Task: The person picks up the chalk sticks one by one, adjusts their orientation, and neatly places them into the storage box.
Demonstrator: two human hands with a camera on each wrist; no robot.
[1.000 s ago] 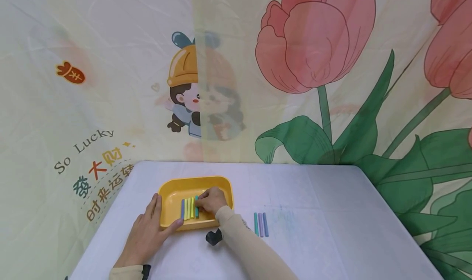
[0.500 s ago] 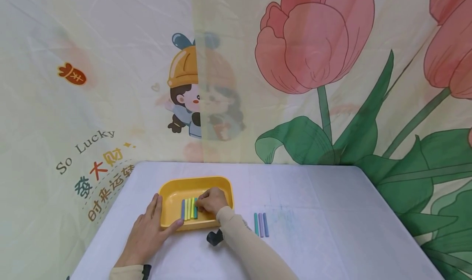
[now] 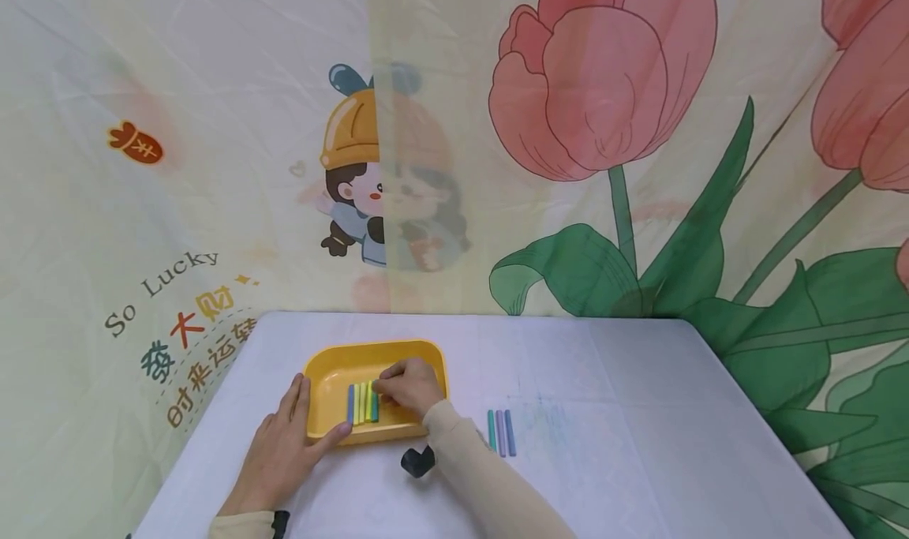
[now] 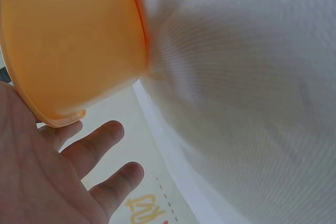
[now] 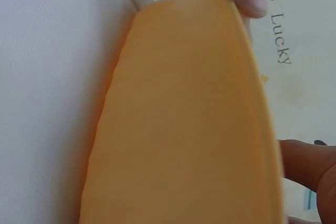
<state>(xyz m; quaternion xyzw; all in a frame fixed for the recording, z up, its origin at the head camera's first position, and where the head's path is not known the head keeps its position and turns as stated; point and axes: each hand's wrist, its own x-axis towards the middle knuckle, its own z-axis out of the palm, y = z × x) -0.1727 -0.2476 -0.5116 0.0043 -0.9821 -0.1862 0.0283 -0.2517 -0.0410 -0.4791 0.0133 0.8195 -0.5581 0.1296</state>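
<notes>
- Can see a yellow tray (image 3: 325, 381) on a white cloth (image 3: 604, 476), with a row of five little sticks (image 3: 362, 403) inside, close to the middle of the tray
- Lined up side by side, going from the tray's left to the tray's right: one blue, then three yellow, then one teal stick (image 3: 375, 411)
- Touching the tray's left side and front left corner with the left hand (image 3: 273, 448)
- Keeping the left fingers open, spread apart and almost straight along the outside of the tray, with the thumb on the tray's front edge
- Seen from the left wrist, two fingertips poking out away from the tray's wall
- Reaching over the right part of the tray with the right hand (image 3: 410, 383)
- Bending the right fingers in, tips close together by the back end of the teal stick in the tray; cannot tell if pinching it, too small to see
- On the cloth to the right of the tray, three more sticks (image 3: 500, 432) side by side: teal, purple and blue
- Farther right of the tray, just past those, faint blue smudges (image 3: 543, 424) on the cloth
- Just in front of the tray, a small black thing (image 3: 417, 462) next to the right sleeve (image 3: 490, 476)
- In front of the tray and to its left, the left sleeve (image 3: 241, 525) with a black band (image 3: 281, 523)
- Behind the tray, a hanging curtain (image 3: 248, 73) with big pink tulips (image 3: 611, 73) and a cartoon child (image 3: 351, 132) in a yellow hat
</notes>
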